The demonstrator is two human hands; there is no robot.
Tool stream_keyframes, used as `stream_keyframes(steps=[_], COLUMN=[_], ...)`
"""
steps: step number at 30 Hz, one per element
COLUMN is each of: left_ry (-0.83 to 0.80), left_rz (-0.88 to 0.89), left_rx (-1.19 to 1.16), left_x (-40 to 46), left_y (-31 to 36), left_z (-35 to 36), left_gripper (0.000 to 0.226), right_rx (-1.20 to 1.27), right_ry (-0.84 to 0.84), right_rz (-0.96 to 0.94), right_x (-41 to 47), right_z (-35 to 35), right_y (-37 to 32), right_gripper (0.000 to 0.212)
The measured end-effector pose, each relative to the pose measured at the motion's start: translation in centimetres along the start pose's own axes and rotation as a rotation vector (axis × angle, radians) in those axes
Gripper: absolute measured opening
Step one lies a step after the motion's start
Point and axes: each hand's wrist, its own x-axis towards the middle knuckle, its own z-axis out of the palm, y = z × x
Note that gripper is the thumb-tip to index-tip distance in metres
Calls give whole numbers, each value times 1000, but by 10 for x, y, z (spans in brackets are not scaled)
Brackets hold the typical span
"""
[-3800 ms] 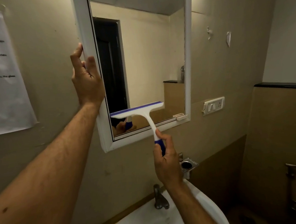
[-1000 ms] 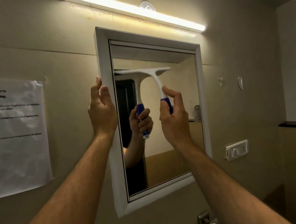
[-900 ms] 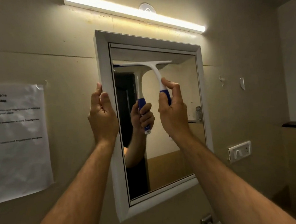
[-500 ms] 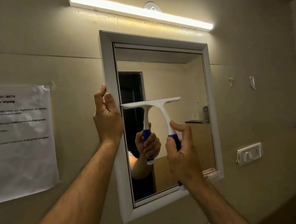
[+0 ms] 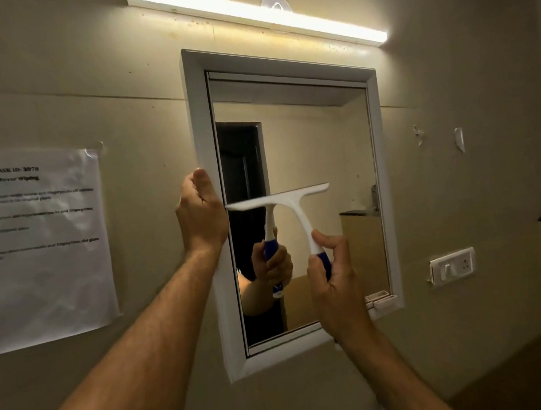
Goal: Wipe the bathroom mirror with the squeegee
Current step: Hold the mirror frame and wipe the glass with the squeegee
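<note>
Both hands as before | squeegee (image 5: pixel 281 201) lower on mirror (image 5: pixel 316 144)

A white paper sheet (image 5: pixel 41 246) is fixed on the wall to the left of the mirror (image 5: pixel 294 158). Its top line reads "TASK ID: 3078", but the last digits are a little blurred. The line under it reads "Mirror Wiping". The smaller lines below are too blurred to read. No other text can be read.
</note>
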Motion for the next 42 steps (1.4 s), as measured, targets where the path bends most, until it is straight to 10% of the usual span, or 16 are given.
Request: stream_keyframes(steps=[42], left_ry=[8], left_rz=[-19], left_rx=[-19], left_x=[-22], left_y=[-14], left_z=[-6], left_gripper=[36], right_rx=[110], right_ry=[-14], right_rz=[110], right_x=[-37], right_z=[1], right_y=[16], right_gripper=[39])
